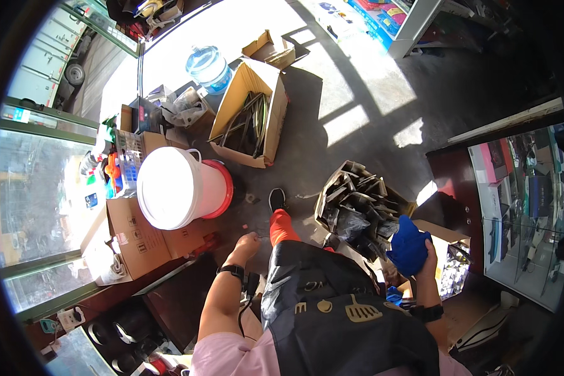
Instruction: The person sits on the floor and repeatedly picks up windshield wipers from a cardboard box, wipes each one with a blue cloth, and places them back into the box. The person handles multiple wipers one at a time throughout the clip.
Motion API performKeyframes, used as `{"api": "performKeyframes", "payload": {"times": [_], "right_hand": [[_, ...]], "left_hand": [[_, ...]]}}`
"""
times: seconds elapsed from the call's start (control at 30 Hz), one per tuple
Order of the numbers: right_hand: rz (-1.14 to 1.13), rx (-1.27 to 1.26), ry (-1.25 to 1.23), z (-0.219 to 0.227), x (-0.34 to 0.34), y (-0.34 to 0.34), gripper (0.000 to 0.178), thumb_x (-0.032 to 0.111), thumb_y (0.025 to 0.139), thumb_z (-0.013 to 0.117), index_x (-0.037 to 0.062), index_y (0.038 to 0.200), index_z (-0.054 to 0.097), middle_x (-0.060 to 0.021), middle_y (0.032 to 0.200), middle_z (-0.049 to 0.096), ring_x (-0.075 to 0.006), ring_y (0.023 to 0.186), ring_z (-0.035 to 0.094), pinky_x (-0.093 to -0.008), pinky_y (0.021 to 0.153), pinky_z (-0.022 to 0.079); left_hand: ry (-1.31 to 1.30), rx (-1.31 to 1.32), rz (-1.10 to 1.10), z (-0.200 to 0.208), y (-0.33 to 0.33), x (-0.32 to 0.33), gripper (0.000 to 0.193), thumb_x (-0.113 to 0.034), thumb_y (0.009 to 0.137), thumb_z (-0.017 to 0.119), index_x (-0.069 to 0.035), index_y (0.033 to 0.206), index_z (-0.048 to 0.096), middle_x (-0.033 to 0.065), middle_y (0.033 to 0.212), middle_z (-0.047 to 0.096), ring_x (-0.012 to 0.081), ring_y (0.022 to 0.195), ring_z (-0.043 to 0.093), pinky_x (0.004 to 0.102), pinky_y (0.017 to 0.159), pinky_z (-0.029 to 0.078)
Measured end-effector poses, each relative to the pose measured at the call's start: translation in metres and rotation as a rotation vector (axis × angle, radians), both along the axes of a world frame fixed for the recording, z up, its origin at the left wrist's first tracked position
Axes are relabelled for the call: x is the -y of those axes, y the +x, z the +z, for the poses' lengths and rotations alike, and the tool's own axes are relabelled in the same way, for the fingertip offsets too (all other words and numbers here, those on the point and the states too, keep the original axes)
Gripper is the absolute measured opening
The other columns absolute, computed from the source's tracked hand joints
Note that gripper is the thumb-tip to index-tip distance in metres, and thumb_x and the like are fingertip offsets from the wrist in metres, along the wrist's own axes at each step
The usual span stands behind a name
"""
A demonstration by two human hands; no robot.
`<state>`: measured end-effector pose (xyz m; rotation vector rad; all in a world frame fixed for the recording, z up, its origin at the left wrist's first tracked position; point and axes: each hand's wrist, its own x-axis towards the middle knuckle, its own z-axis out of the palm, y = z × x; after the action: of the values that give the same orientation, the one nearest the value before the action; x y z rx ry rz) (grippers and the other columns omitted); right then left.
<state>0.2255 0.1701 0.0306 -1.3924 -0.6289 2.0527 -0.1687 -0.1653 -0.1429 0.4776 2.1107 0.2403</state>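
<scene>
My right hand (427,261) grips a soft, bright blue cloth item (407,247), rounded like a folded cap; its exact kind is unclear. It is held over the edge of an open carton (448,234) with small, shiny packets in it. Just left of the cloth stands a box packed with dark, flat pieces in clear wrapping (359,210). My left hand (247,244) hangs closed beside my orange trouser leg, over the floor, and whatever its fingers may hold is hidden. Both wrists wear dark bands.
A white bucket (172,188) on a red one stands left, near a brown carton (135,241). Ahead are a tall carton of dark strips (250,119), a water jug (208,69) and a smaller carton (269,50). A glass display case (526,213) borders the right.
</scene>
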Motion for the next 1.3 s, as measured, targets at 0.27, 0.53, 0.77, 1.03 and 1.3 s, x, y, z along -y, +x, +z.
{"api": "performKeyframes", "payload": {"times": [0.27,0.53,0.77,1.03,1.3], "right_hand": [[0.047,0.012,-0.043,-0.012,0.022,-0.157,0.048,0.041,0.09,0.046,0.0034,0.12,0.049,-0.0145,0.118,0.056,-0.0274,0.108,0.055,-0.0397,0.096,0.043],[0.632,0.19,0.042,-0.103,-0.028,-0.364,0.044,0.042,0.092,0.049,0.0026,0.11,0.057,-0.0088,0.107,0.06,-0.0163,0.098,0.056,-0.0301,0.089,0.042],[1.23,0.624,0.217,-0.265,-0.049,-0.522,0.055,0.052,0.086,0.054,0.0009,0.105,0.063,-0.0126,0.093,0.065,-0.0198,0.086,0.062,-0.031,0.077,0.047],[1.374,0.941,0.134,-0.378,-0.005,-0.54,0.051,0.046,0.08,0.06,-0.0006,0.1,0.065,-0.0199,0.096,0.065,-0.0301,0.091,0.063,-0.0356,0.08,0.048],[0.911,1.198,-0.249,-0.379,0.094,-0.369,0.061,0.043,0.078,0.062,-0.0025,0.117,0.054,-0.0229,0.11,0.061,-0.0315,0.103,0.059,-0.0374,0.089,0.045]], "left_hand": [[0.129,0.004,-0.008,-0.083,-0.132,-0.079,0.035,-0.031,0.083,0.053,-0.001,0.099,0.061,0.0221,0.099,0.064,0.037,0.097,0.06,0.0431,0.085,0.047],[0.146,0.062,0.379,-0.203,-0.248,-0.113,0.039,-0.036,0.083,0.055,-0.001,0.1,0.062,0.0177,0.083,0.067,0.0294,0.079,0.066,0.0377,0.072,0.05],[0.048,0.168,0.715,-0.273,-0.292,-0.122,0.061,-0.048,0.081,0.056,0.011,0.095,0.059,0.0275,0.087,0.063,0.0349,0.076,0.065,0.0396,0.068,0.05],[-0.013,0.374,1.078,-0.295,-0.315,-0.164,0.062,-0.05,0.078,0.063,0.003,0.107,0.052,0.0147,0.086,0.059,0.0244,0.061,0.06,0.0352,0.049,0.049],[0.078,0.537,1.18,-0.316,-0.332,-0.165,0.034,-0.035,0.084,0.059,-0.008,0.105,0.06,0.0084,0.081,0.064,0.0231,0.067,0.064,0.0369,0.062,0.052]]}}
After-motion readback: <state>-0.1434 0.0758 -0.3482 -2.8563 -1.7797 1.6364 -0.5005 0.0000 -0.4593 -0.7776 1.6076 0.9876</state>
